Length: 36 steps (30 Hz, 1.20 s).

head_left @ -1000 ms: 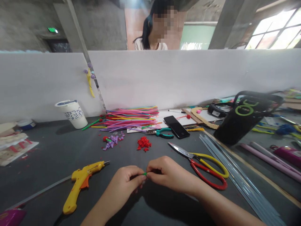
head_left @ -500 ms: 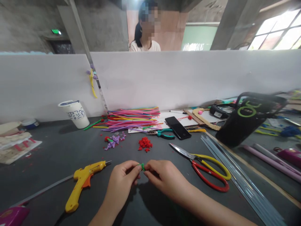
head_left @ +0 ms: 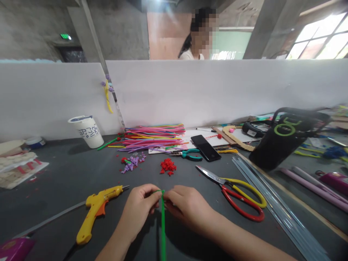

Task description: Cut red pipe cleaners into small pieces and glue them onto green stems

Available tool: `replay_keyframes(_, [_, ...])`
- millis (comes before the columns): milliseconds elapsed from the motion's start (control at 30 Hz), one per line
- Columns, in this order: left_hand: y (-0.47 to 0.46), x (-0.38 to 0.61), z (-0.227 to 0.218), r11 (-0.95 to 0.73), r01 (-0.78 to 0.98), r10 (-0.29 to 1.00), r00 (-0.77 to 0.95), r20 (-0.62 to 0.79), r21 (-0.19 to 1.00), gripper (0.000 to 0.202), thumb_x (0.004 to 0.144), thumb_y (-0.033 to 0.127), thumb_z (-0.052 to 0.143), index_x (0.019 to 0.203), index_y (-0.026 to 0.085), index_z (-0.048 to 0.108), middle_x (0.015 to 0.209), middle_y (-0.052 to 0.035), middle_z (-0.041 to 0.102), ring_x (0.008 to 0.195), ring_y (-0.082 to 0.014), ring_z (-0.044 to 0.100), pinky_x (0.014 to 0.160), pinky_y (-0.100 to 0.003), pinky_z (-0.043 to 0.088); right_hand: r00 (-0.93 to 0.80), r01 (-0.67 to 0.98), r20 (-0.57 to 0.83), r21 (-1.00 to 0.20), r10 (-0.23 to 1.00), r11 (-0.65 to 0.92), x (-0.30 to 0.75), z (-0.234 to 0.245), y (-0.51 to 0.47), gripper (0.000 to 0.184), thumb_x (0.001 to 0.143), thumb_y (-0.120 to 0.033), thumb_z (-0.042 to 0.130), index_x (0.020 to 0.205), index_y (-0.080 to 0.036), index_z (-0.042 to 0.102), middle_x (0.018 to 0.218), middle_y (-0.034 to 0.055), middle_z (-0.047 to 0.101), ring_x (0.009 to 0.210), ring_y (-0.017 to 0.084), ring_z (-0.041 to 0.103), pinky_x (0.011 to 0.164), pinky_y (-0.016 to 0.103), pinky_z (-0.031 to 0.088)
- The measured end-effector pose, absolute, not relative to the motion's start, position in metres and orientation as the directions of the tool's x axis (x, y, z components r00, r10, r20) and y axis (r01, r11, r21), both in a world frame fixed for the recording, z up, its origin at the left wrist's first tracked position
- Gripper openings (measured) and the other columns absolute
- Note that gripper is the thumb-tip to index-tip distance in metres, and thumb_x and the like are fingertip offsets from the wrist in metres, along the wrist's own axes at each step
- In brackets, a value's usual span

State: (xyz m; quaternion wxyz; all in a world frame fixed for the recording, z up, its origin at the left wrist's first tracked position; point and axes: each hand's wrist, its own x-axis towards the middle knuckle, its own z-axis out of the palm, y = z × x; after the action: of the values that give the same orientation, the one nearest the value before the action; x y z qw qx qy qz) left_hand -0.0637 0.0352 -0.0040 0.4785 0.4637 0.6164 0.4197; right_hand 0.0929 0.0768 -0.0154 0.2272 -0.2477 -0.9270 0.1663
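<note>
My left hand point(head_left: 143, 203) pinches the upper end of a green pipe cleaner point(head_left: 163, 232), thumb and forefinger closed on it. From there the green length hangs down toward the bottom edge of the view. On the other side of that end, my right hand point(head_left: 187, 203) is closed on it too, its fingertips partly hidden. Just beyond both hands lies a pile of small red pieces point(head_left: 168, 165), with purple pieces point(head_left: 133, 163) to its left. Scissors point(head_left: 231, 190) with one yellow and one red handle rest right of my right hand. A yellow glue gun point(head_left: 98, 210) lies left of my left hand.
A bundle of coloured pipe cleaners point(head_left: 154, 137), teal-handled pliers point(head_left: 191, 154) and a phone point(head_left: 206, 147) lie at the back. To the right are clear glue sticks point(head_left: 282, 210) and a tilted black tumbler point(head_left: 280, 145). A white cup point(head_left: 89, 134) stands back left. Behind the white partition point(head_left: 203, 90) is a person point(head_left: 194, 45).
The green pipe cleaner's long part now shows hanging between my hands; before, only a small green bit showed at the fingertips. The person behind the partition has shifted right.
</note>
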Motion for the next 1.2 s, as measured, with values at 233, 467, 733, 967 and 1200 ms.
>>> replay_keyframes(233, [0.034,-0.056,-0.009,0.280,0.133,0.960,-0.033,-0.278,0.951,0.014,0.065,0.025,0.057,0.059,0.013,0.060,0.044,0.0035,0.048,0.039,-0.0072,0.039,0.040,-0.018,0.025,-0.768,0.379,0.431,-0.289,0.473,0.879,0.098,-0.010,0.080,0.016,0.087,-0.021,0.043,0.077,-0.017,0.055,0.070,0.0037,0.058,0.065,0.014,0.050,0.058,0.023,0.033])
replay_keyframes(467, [0.033,-0.055,-0.005,0.197,0.179,0.971,0.100,-0.217,0.964,0.019,0.067,0.030,0.059,0.060,0.013,0.059,0.048,0.0026,0.050,0.041,-0.0071,0.040,0.042,-0.019,0.029,-0.725,0.483,0.276,-0.451,0.631,0.751,0.100,-0.002,0.081,0.014,0.080,-0.021,0.050,0.068,-0.018,0.053,0.062,-0.0006,0.053,0.057,0.011,0.045,0.053,0.021,0.028])
replay_keyframes(733, [0.032,-0.054,-0.003,0.128,0.216,0.990,0.022,-0.136,0.968,0.017,0.066,0.030,0.062,0.068,0.012,0.065,0.049,0.0029,0.050,0.045,-0.0092,0.042,0.046,-0.021,0.032,-0.641,0.288,-0.151,-0.956,0.752,0.054,0.096,-0.008,0.084,0.018,0.076,-0.026,0.047,0.061,-0.017,0.045,0.046,-0.0062,0.044,0.042,0.007,0.040,0.040,0.017,0.028])
replay_keyframes(967, [0.031,-0.055,-0.003,0.223,-0.072,0.974,0.042,-0.221,0.972,0.016,0.062,0.028,0.068,0.066,0.013,0.063,0.052,0.0020,0.056,0.044,-0.0079,0.046,0.046,-0.020,0.036,-0.624,-0.037,-0.066,-0.993,0.779,-0.114,0.091,-0.008,0.084,0.019,0.071,-0.030,0.061,0.079,-0.018,0.049,0.064,-0.0043,0.049,0.053,0.008,0.048,0.047,0.020,0.042])
replay_keyframes(1200, [0.027,-0.051,-0.009,0.385,-0.288,0.923,0.120,-0.366,0.877,0.014,0.063,0.021,0.069,0.063,0.012,0.059,0.047,0.0030,0.056,0.036,-0.0024,0.043,0.038,-0.013,0.030,-0.565,0.017,0.284,-0.934,0.774,0.356,0.097,0.005,0.077,0.011,0.074,-0.011,0.055,0.080,-0.019,0.056,0.099,0.0027,0.051,0.084,0.012,0.051,0.065,0.021,0.042])
